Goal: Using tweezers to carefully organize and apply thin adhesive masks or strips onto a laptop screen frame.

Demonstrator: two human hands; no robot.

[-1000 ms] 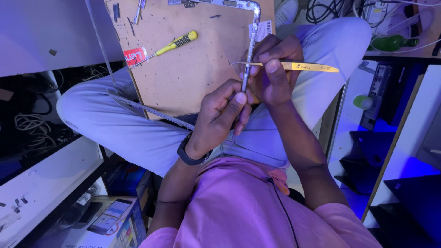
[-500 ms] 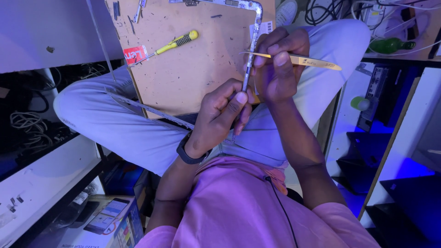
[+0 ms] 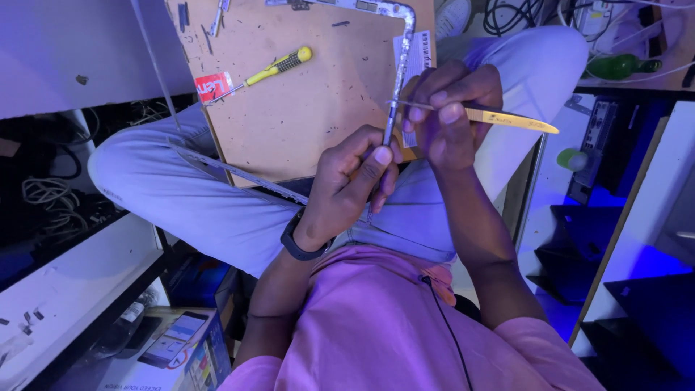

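person sits cross-legged with a brown board point(image 3: 311, 108) across the lap. left hand point(image 3: 347, 192) is closed around the lower end of a thin metal frame point(image 3: 400, 72), thumb pressed on its side rail, fingers curled under. right hand point(image 3: 449, 112) is pinched shut on a yellow flat tool point(image 3: 507, 117), its pale tip touching the frame's rail just above the left thumb, the yellow handle sticking out to the side. the frame runs up the board's edge from the hands, rounds a corner at the top and goes on along the top edge of the view; most of it rests on or just over the board.

handling guess: the frame looks light, thin and easy to bend or twist, likely with sharp-ish edges, so best held on the long side rail close to where the tool works, not by the far corner. bare metal may be slippery. the tool looks like light, slightly springy plastic.

also there: a yellow screwdriver point(image 3: 271, 70) lying on the board, well apart from the hands, a red sticker point(image 3: 213, 86) at its tip, a black wristband point(image 3: 298, 245) on the left wrist, a green bottle point(image 3: 615, 66) far off.
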